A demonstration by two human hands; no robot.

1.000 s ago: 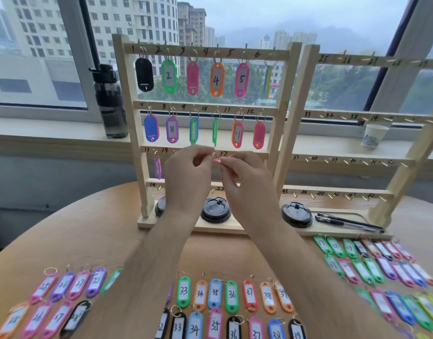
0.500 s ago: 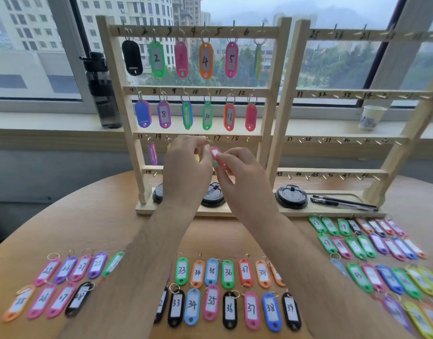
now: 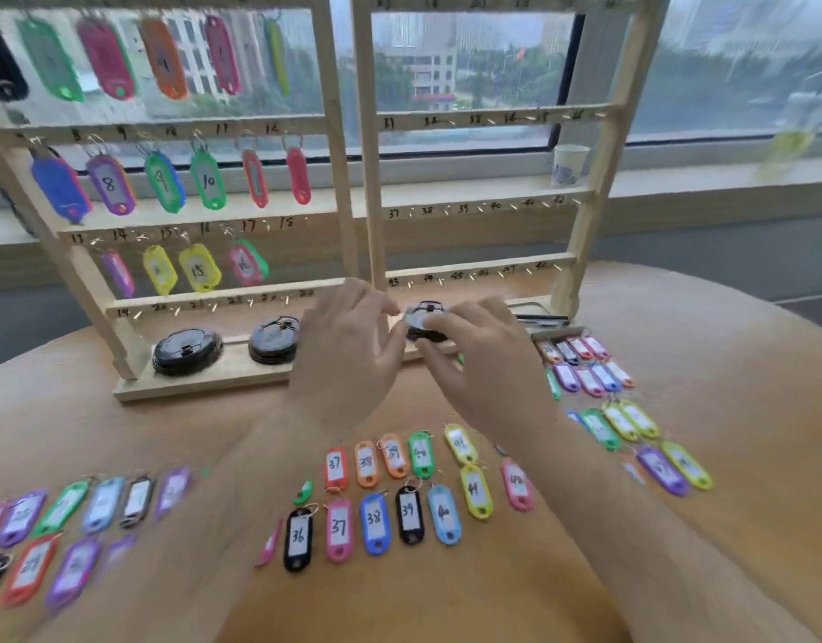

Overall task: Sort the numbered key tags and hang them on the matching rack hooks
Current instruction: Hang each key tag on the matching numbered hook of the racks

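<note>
Grip, left hand (image 3: pixel 349 359): wide | right hand (image 3: pixel 485 364): unclear, over black lid (image 3: pixel 423 314) on rack base (image 3: pixel 205 383)

So the hands have come down off the third wooden rail (image 3: pixel 205 229). The left hand (image 3: pixel 349 359) and right hand (image 3: pixel 483 359) are now low in front of the wooden rack base (image 3: pixel 205 387), fingers loose, with the right one just beside a black round lid (image 3: pixel 425 320). The pink key tag marked 16 (image 3: pixel 244 266) they were fiddling with now hangs from its hook. The view has also swung closer and to the right.
</note>
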